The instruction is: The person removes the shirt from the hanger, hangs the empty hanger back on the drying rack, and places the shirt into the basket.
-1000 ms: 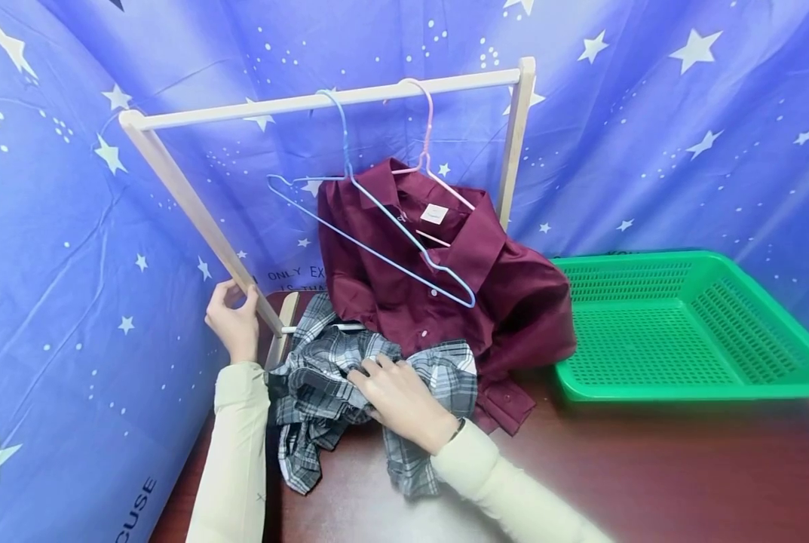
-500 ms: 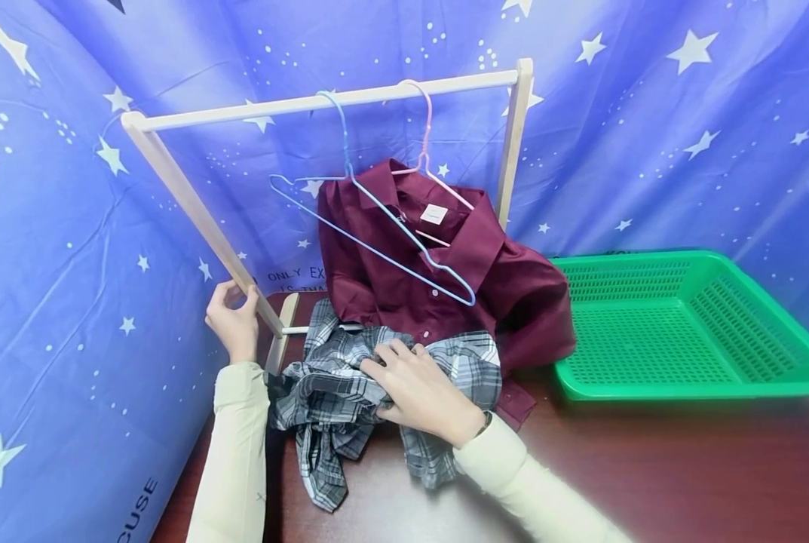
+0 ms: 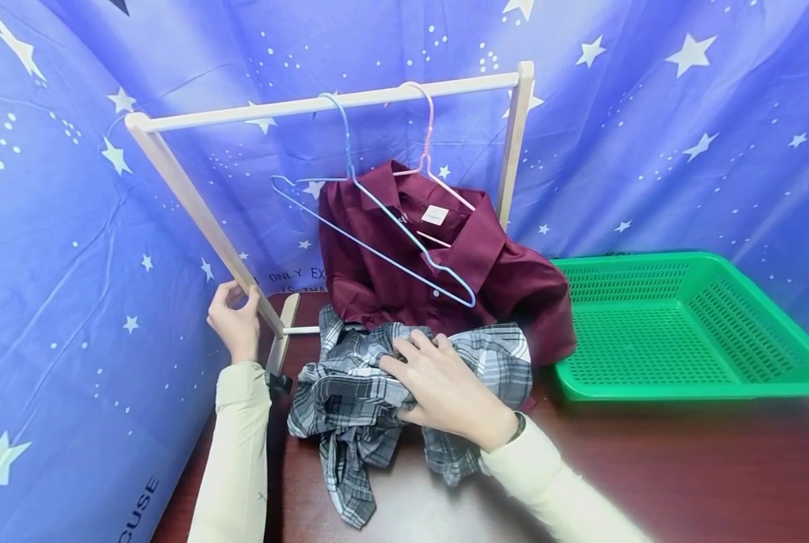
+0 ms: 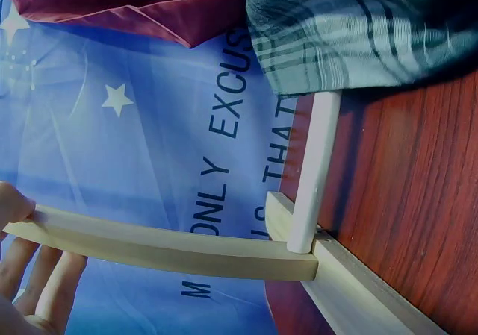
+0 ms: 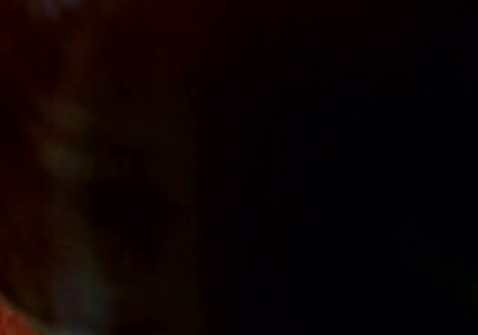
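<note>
My left hand (image 3: 235, 320) pinches the left post (image 4: 164, 247) of a wooden clothes rack, thumb on one side and fingers on the other. In the head view my right hand (image 3: 448, 388) grips a bunched grey plaid shirt (image 3: 350, 400), its fingers curled into the cloth above the table. Behind it a maroon shirt (image 3: 384, 279) hangs on a pink hanger (image 3: 428, 124). A bare blue hanger (image 3: 350, 143) hangs from the top rail (image 3: 241, 113), in front of the maroon shirt. The right wrist view is almost black.
A green plastic basket (image 3: 648, 392) stands on the dark red table (image 3: 648, 467) to the right of the rack. A white lower bar (image 4: 317, 171) joins the rack's wooden foot (image 4: 366, 290). Blue star-patterned cloth (image 3: 72, 249) hangs close behind and at the left.
My right hand has moved right and slightly nearer the front with the plaid shirt, uncovering more of the rack's lower left. The left hand stays on the post.
</note>
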A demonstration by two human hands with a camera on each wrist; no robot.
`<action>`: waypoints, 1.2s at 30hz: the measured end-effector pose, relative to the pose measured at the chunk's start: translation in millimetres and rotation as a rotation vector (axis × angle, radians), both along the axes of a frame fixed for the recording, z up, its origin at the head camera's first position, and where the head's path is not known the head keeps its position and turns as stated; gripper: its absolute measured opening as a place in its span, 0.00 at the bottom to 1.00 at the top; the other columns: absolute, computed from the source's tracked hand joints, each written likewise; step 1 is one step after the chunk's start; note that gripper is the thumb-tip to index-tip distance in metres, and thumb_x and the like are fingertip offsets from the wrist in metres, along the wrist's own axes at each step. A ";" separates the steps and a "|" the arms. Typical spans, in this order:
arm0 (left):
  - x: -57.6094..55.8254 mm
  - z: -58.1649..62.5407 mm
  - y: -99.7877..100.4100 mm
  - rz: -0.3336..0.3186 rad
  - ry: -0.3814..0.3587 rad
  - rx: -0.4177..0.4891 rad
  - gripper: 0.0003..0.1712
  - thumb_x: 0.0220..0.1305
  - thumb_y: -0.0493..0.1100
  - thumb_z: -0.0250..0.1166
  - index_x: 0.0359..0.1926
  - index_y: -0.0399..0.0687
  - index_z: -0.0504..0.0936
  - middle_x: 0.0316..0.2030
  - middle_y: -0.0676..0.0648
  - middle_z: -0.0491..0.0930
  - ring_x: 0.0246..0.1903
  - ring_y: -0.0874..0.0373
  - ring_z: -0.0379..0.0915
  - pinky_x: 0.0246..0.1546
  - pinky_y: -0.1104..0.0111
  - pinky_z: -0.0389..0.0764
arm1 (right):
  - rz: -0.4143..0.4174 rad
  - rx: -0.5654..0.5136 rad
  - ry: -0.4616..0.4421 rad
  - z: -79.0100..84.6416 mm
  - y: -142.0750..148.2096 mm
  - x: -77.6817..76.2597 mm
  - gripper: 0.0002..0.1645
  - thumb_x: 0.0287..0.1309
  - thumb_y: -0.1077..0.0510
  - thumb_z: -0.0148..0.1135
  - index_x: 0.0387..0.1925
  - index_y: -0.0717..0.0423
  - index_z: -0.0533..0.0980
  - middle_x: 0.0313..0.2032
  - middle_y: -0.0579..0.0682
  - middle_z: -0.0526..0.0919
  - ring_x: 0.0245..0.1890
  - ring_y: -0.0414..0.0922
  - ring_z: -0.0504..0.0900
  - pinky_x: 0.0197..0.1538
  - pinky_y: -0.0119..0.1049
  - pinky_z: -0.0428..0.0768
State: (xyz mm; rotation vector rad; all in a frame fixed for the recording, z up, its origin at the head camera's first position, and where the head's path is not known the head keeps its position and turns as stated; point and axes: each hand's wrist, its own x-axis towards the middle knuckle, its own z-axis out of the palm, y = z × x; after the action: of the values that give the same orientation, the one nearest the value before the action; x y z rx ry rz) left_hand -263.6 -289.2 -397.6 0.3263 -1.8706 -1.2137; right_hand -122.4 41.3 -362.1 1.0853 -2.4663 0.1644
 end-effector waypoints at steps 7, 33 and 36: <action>-0.6 -0.2 0.5 0.000 0.000 0.000 0.11 0.56 0.36 0.71 0.40 0.37 0.85 0.38 0.38 0.87 0.29 0.80 0.71 0.54 0.63 0.74 | 0.010 -0.010 -0.028 4.8 19.7 -0.6 0.37 0.35 0.38 0.79 0.49 0.46 0.76 0.48 0.48 0.77 0.48 0.49 0.73 0.41 0.45 0.73; 1.7 0.4 1.3 -0.002 0.007 0.003 0.11 0.56 0.35 0.71 0.41 0.37 0.85 0.39 0.38 0.87 0.30 0.81 0.72 0.55 0.63 0.75 | 0.100 -0.085 -0.066 27.9 84.5 6.7 0.40 0.30 0.47 0.82 0.51 0.49 0.78 0.43 0.44 0.77 0.45 0.45 0.73 0.46 0.42 0.77; 1.5 -0.7 0.5 -0.005 0.003 0.001 0.11 0.57 0.36 0.70 0.42 0.37 0.85 0.39 0.37 0.87 0.30 0.80 0.71 0.56 0.63 0.74 | 0.094 -0.087 -0.056 32.7 91.2 9.0 0.39 0.30 0.48 0.82 0.51 0.48 0.78 0.43 0.43 0.76 0.44 0.45 0.73 0.45 0.42 0.77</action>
State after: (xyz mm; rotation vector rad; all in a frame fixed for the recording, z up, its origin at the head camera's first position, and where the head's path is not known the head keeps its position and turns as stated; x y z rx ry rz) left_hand -262.1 -288.7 -398.2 0.3203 -1.8690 -1.2175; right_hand -113.3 132.5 -329.3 1.1746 -2.4335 0.3326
